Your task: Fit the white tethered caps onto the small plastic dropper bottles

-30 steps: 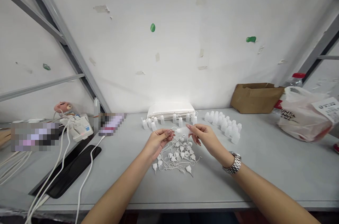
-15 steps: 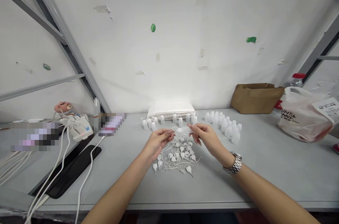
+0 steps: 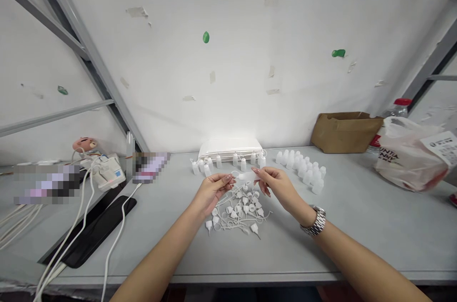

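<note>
A small translucent squeeze bottle [image 3: 247, 176] lies sideways in the air between my hands, above the table. My right hand [image 3: 273, 183] is closed, thumb and fingers pinching the bottle's right end. At its left end, my left hand [image 3: 217, 187] pinches a white nozzle cap [image 3: 237, 175], mostly hidden by the fingertips, with a thin strap looping up. Below both hands lies a loose pile of white nozzle caps [image 3: 238, 210] with ring straps and thin tips. Several capped bottles [image 3: 243, 164] stand behind my hands. To the right are rows of uncapped translucent bottles [image 3: 303, 168].
A stack of flat white packs [image 3: 230, 145] rests against the wall. Farther right stand a brown cardboard box [image 3: 346, 135] and a plastic bag [image 3: 407, 159]. On the left lie a black phone [image 3: 103, 230], white cables and a power strip [image 3: 109, 172].
</note>
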`<state>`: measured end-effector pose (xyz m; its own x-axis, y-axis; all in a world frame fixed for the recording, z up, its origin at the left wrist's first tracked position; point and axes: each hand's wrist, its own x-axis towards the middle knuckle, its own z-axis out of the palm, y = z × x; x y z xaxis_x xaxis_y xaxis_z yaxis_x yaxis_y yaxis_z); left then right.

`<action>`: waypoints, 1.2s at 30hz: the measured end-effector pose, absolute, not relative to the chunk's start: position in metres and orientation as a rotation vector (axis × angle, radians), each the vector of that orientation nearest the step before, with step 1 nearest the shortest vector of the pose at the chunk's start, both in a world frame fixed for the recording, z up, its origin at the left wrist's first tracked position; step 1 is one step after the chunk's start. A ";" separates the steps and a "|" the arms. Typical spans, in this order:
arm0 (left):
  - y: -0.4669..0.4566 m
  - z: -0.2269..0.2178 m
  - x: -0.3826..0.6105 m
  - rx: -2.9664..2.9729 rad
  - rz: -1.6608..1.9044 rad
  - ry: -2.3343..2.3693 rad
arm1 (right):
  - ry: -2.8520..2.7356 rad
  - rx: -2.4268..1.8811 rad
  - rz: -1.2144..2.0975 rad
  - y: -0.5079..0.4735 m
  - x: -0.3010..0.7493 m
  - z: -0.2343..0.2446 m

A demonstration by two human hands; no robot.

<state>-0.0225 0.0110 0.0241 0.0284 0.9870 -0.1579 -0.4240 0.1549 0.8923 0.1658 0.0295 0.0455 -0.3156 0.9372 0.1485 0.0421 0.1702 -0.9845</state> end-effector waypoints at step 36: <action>0.012 0.025 -0.022 0.756 1.304 0.966 | -1.588 -1.005 1.253 0.029 0.165 0.044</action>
